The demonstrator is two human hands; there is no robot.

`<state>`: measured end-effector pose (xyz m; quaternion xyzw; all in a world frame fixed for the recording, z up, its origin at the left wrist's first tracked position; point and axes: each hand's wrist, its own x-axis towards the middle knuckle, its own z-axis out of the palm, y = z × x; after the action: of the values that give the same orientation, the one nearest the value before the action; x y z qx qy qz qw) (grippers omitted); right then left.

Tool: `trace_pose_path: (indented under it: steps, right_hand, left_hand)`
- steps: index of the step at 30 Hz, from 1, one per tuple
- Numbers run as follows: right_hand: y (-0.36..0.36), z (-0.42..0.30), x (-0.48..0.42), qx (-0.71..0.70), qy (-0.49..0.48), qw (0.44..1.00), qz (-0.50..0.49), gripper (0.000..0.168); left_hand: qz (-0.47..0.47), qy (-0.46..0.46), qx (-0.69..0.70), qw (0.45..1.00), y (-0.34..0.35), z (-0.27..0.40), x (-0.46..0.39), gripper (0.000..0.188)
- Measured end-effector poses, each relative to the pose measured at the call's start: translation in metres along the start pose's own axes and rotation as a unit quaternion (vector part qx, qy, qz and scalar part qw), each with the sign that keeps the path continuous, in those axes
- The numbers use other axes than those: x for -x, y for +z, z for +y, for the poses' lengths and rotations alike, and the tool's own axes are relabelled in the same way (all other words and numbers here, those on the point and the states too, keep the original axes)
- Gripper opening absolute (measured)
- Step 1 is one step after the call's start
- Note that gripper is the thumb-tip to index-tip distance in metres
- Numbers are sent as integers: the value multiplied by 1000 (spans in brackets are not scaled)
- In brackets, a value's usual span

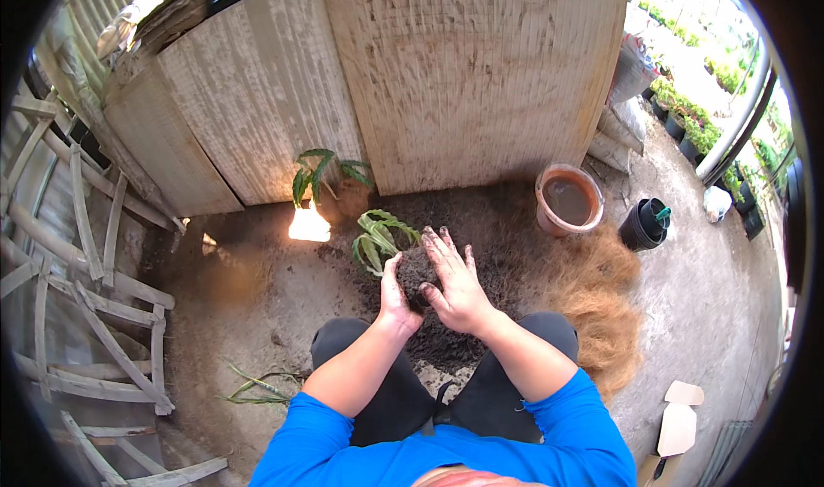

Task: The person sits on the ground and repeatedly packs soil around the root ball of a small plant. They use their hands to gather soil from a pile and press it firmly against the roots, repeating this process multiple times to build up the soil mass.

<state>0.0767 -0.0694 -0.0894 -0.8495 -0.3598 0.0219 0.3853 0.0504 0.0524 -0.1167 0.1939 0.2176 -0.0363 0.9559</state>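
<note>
A ball of dark soil (417, 272) is held between my two hands above the ground. My left hand (398, 297) cups its left side, with the fingers around it. My right hand (452, 281) lies against its right side, fingers spread and dirty with soil. A leafy plant (380, 239) with long, wavy green leaves leans out to the left from beside the soil ball; where its stem joins is hidden. Under and behind my hands lies a heap of loose dark soil (454, 348). Another leafy plant (317, 171) stands farther back, near the wooden boards.
Brown coconut fibre (595, 300) lies to the right. Behind it stand a clay-coloured pot with murky contents (570, 200) and stacked black plastic pots (644, 225). Wooden boards (476, 81) close off the back. A slatted wooden frame (96, 307) stands at left; cut leaves (261, 385) lie nearer.
</note>
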Motion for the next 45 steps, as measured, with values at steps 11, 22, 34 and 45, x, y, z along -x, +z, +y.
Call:
trace_pose_path:
  steps: [11, 22, 34, 45]
  right_hand:
    - [26, 7, 2, -93, -31, 989, 110, 64]
    - [63, 90, -4, -76, 353, 927, 105, 35]
    - [80, 141, 40, 175, 469, 823, -269, 37]
    - [122, 200, 64, 168, 408, 863, -248, 42]
  left_hand:
    - [34, 1, -3, 999, -8, 1, 0, 41]
    - [161, 1, 33, 986, -11, 50, 28, 53]
    - [127, 17, 59, 990, -30, 88, 67, 46]
    - [109, 6, 56, 992, -26, 90, 79, 43]
